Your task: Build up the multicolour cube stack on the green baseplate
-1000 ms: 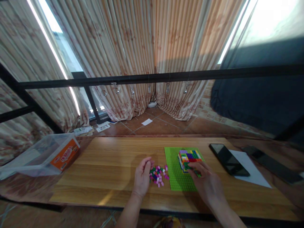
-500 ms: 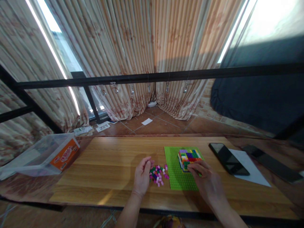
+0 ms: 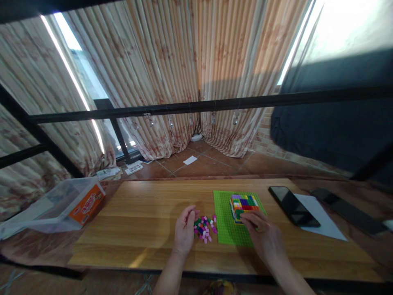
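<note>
A green baseplate (image 3: 225, 221) lies on the wooden table (image 3: 138, 221). A multicoloured block of small bricks (image 3: 244, 203) stands on its far right part. My right hand (image 3: 260, 235) rests on the plate with its fingertips pressed against the near side of that block; what they pinch is hidden. A loose pile of small pink, green and white bricks (image 3: 205, 227) lies left of the plate. My left hand (image 3: 184, 229) sits just left of the pile, fingers curled, thumb and fingertips close together at its edge.
A black phone (image 3: 293, 200) lies right of the plate, partly on a white sheet (image 3: 322, 219). A second dark device (image 3: 346, 211) is farther right. A clear plastic box with an orange label (image 3: 70, 203) sits at the table's left end. A black rail crosses beyond.
The view has tipped slightly upward. Both hands stay nearly where they were; the right hand's fingers have crept a little nearer the near edge of the brick block.
</note>
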Demonstrator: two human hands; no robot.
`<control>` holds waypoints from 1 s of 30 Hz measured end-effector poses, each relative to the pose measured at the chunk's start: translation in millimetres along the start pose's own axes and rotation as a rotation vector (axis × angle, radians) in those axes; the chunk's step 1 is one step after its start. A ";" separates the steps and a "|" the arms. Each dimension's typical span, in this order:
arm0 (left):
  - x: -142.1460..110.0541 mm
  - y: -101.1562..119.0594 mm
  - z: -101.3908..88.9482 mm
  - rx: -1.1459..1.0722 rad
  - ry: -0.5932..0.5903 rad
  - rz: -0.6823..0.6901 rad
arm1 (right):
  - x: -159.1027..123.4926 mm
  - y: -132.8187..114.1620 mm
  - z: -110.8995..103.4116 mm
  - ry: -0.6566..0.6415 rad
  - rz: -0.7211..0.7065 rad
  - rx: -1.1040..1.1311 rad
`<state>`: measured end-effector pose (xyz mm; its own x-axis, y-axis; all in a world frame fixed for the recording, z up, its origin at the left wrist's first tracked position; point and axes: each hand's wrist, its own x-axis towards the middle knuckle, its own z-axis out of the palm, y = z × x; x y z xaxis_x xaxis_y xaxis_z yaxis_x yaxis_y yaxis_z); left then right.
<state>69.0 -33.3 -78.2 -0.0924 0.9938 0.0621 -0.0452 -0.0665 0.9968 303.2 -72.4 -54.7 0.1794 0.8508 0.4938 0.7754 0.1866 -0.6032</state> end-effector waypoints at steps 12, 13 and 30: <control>-1.6 1.9 1.8 -0.050 0.000 -0.014 | 13.3 -3.5 -16.9 0.012 0.283 0.009; -1.8 1.9 1.9 -0.052 0.001 -0.017 | 12.8 -4.1 -14.8 0.010 0.284 -0.002; -3.1 0.0 1.3 -0.101 0.004 -0.030 | -11.6 -48.8 16.6 -0.162 -0.088 0.057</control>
<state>70.6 -36.3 -78.3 -0.0935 0.9951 0.0319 -0.1477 -0.0455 0.9880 253.3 -83.2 -41.4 0.0085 0.8971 0.4418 0.7478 0.2876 -0.5984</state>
